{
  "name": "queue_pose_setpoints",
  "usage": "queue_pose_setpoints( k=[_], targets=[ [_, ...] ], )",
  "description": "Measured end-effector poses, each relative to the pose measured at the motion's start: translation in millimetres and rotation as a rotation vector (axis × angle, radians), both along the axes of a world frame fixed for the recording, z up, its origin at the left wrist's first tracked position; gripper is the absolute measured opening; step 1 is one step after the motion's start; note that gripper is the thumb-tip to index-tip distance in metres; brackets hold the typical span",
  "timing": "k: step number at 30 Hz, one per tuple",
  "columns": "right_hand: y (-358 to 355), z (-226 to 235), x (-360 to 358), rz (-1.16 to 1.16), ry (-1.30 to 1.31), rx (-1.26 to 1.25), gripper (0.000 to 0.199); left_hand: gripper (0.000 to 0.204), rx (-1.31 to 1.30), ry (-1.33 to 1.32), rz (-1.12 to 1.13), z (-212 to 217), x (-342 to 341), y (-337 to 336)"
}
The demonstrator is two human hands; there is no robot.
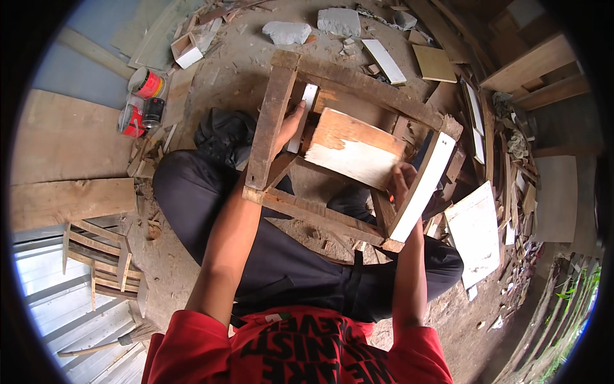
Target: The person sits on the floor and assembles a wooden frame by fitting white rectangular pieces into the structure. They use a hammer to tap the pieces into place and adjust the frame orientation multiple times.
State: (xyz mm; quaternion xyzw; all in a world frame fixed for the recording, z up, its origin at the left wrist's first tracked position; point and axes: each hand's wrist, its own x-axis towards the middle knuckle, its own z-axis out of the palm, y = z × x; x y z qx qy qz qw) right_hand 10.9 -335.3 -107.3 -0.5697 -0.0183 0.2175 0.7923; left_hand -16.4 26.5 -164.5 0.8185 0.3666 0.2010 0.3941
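From afar, I judge fitting underway: right hand [402, 180] pinches the panel [355, 147], left hand [291, 128] sits inside the wooden frame [366, 86] (grip: can't tell); next needs alignment.

wooden frame [368, 83], brown, slanted | 1 board [355, 148], part white, inside frame

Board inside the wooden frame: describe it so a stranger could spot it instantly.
Over the person's legs is a wooden frame. Inside it, the right hand touches the right edge of a board. Unlike the narrow bars around it, this is a broad piece, part bare tan wood, part white.
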Motion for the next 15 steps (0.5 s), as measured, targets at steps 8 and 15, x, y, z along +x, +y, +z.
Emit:
queue_pose_setpoints(
  k=[8,15],
  targets=[
    [33.8,15.9,19.8,0.215,-0.372,-0.639,0.022,0.061,-0.016,0.075,-0.145,4.2,9.3,20.2],
    [29.8,6.7,20.8,0.250,-0.483,-0.505,0.023,0.077,-0.110,0.176,-0.212,14.0,6.4,28.6]
  ],
)
